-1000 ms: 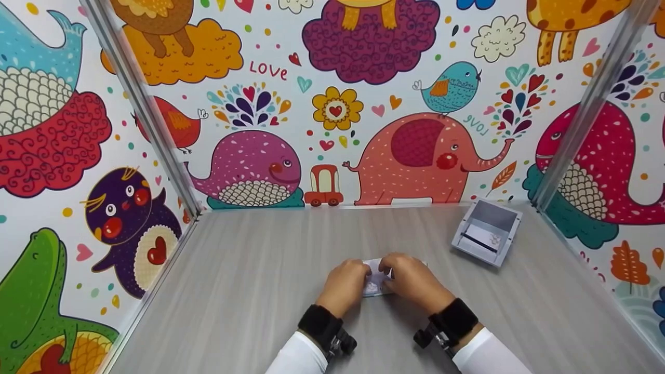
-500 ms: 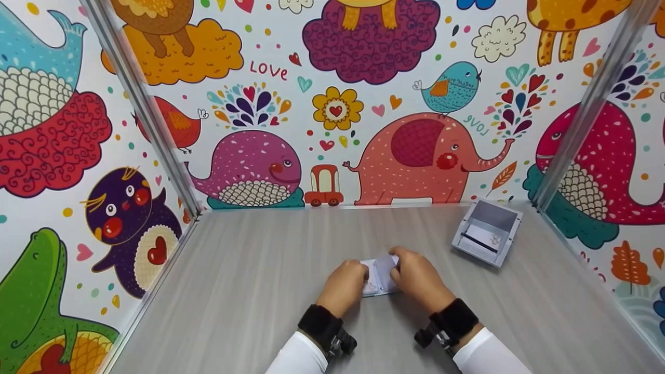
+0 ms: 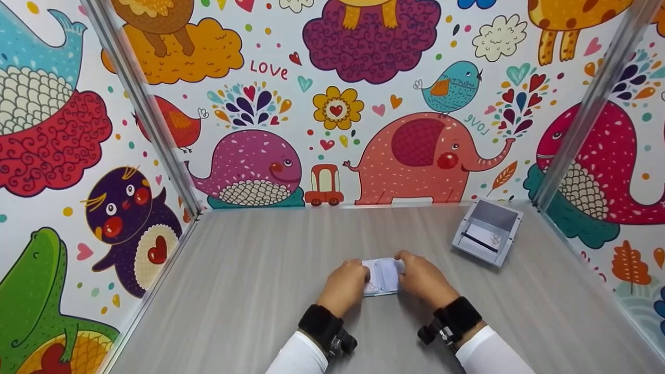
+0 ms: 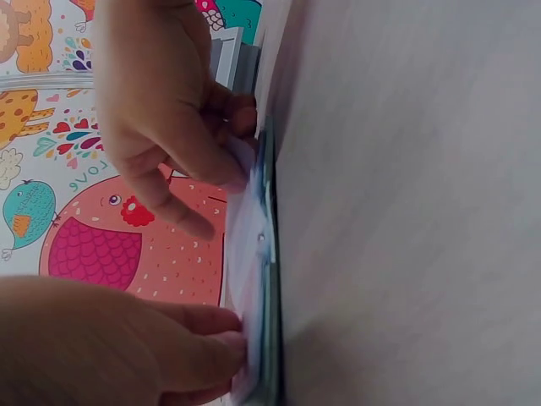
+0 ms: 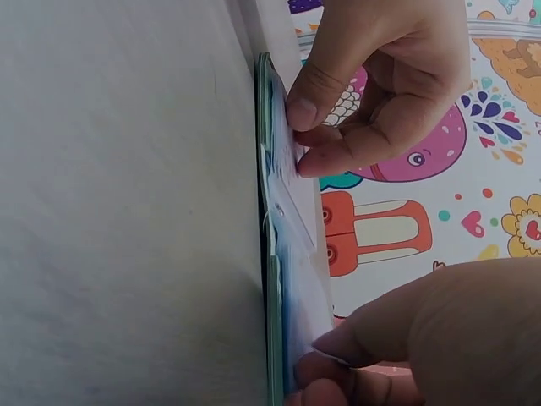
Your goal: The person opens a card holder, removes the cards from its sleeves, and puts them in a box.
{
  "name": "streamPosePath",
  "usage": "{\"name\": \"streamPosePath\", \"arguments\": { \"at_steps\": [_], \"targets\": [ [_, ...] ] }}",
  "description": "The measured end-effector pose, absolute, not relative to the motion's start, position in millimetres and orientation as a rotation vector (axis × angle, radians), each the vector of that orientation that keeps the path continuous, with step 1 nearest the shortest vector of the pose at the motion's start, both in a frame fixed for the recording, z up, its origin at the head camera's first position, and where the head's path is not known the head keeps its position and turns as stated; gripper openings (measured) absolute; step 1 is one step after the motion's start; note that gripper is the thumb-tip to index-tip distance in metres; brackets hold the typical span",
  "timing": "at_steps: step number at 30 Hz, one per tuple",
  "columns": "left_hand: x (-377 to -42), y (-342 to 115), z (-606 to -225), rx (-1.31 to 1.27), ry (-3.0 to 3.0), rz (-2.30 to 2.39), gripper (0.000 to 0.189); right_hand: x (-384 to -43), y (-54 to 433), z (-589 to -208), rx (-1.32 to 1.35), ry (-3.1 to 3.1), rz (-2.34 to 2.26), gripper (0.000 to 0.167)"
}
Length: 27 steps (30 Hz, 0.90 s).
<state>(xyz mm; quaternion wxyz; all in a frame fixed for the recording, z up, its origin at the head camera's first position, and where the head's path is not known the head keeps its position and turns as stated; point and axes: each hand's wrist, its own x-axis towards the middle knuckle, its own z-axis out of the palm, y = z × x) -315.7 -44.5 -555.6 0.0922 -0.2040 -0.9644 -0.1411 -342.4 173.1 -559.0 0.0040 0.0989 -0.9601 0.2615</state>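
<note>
A small booklet (image 3: pixel 383 283) with whitish pages lies spread open on the table, its fold running between my two hands. On its left side my left hand (image 3: pixel 342 284) holds the page and edge, the thumb and fingers bent together; the right wrist view shows this hand's thumb and fingertips (image 5: pixel 302 112) at the pages. My right hand (image 3: pixel 425 276) pinches the outer edge of the right page. In the left wrist view that page (image 4: pixel 241 156) stands slightly raised between thumb and fingers. Greenish covers (image 5: pixel 272 313) show underneath along the tabletop.
A grey open box (image 3: pixel 511 238) stands at the back right, with a white card (image 3: pixel 480 239) and a dark strip inside. Patterned walls (image 3: pixel 332 52) with cartoon animals enclose the pale wood-grain table (image 3: pixel 249 270) at the back and both sides.
My right hand has moved from the booklet's middle out to its right edge, uncovering the fold and right page. My left hand has stayed on the left side.
</note>
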Motion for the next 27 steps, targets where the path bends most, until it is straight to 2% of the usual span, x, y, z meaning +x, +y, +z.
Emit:
{"name": "streamPosePath", "arguments": {
  "at_steps": [9,14,19,27],
  "targets": [
    [-314.3,-47.2,-555.0,-0.497,-2.865,-0.34,0.01,-340.6,172.8,-555.1,0.295,-3.008,0.69,0.022],
    [-315.4,-47.2,-555.6,-0.501,-2.885,-0.322,0.008,-340.4,165.9,-554.7,0.344,-2.881,0.949,0.008],
    [-315.9,-46.7,-555.9,-0.52,-2.849,-0.269,0.007,-338.8,155.8,-558.0,0.462,-2.791,1.242,0.006],
    [-315.8,-46.4,-555.7,-0.525,-2.831,-0.267,0.012,-336.4,148.0,-560.2,0.447,-2.812,1.329,0.01]
  ]
}}
